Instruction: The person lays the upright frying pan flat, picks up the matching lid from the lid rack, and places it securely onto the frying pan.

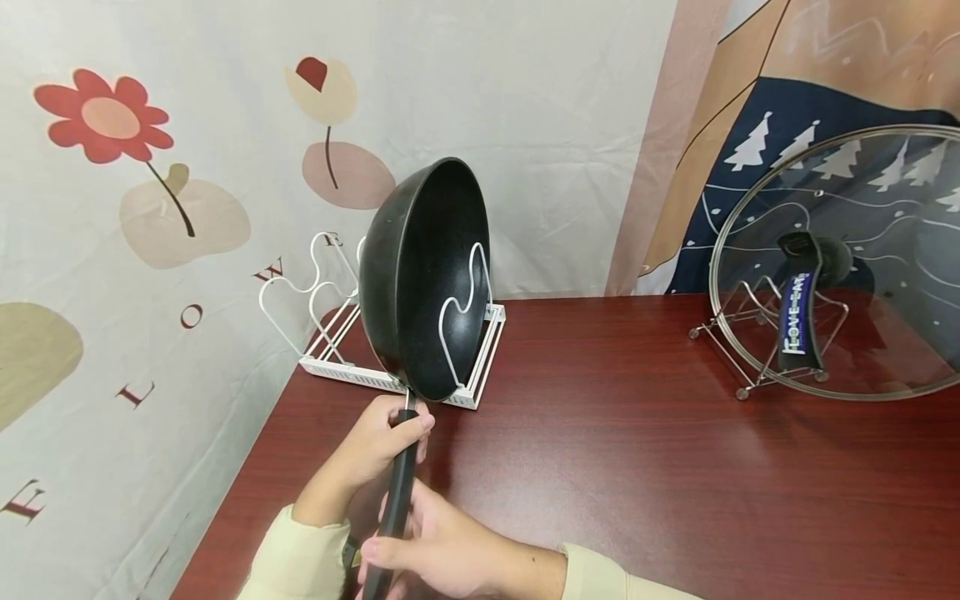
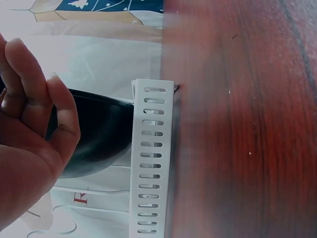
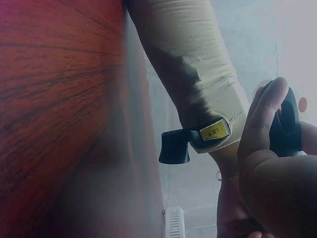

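A black wok [image 1: 431, 258] stands on its side in a white dish rack [image 1: 348, 374], its open face turned right, between the rack's wavy wire dividers. Its black handle [image 1: 400, 483] points down toward me. My left hand [image 1: 375, 446] grips the handle close to the wok, thumb across it. Lower down, my right hand [image 1: 450, 542] holds the handle's end between thumb and fingers. The left wrist view shows curled fingers of the left hand [image 2: 37, 114] beside the wok [image 2: 99, 134] and the slotted rack rail [image 2: 168, 148]. In the right wrist view, fingers hide part of the handle [image 3: 287, 126].
On the right a large glass lid [image 1: 885, 317] with a dark handle leans in a small wire stand [image 1: 742, 392]. The red-brown table [image 1: 600, 467] meets a printed cloth backdrop [image 1: 540, 167] behind and to the left.
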A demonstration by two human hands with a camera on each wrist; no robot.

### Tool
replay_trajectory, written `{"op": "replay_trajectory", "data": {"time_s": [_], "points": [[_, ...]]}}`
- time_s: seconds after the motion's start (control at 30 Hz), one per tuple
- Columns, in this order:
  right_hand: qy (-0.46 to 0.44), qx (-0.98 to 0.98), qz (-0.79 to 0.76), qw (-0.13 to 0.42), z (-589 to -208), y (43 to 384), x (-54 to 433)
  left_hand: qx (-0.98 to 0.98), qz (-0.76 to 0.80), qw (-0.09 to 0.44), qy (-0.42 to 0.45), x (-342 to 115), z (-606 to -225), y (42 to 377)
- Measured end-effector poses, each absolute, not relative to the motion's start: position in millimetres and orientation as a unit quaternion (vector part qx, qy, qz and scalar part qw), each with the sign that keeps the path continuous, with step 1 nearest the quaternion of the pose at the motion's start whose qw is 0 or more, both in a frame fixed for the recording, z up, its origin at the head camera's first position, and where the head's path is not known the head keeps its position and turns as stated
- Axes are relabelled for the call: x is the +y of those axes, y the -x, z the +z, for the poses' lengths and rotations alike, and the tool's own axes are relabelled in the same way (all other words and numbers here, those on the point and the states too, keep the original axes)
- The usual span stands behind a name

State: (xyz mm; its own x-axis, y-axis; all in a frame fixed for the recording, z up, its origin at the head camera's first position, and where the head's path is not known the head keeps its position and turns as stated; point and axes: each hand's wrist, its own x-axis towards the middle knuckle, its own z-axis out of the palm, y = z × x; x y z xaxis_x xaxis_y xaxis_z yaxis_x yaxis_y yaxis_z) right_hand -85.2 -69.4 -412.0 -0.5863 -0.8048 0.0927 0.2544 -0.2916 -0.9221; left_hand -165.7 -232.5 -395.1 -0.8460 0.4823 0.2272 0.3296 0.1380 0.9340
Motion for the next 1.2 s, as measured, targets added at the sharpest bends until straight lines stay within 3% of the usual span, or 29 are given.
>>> {"op": "replay_trajectory", "data": {"time_s": [1.2], "points": [[0.331, 0.473, -0.740, 0.343, -408.5, 85.7, -64.5, 0.732, 0.614, 0.015, -0.295, -225.6, -386.2, 159.0]]}}
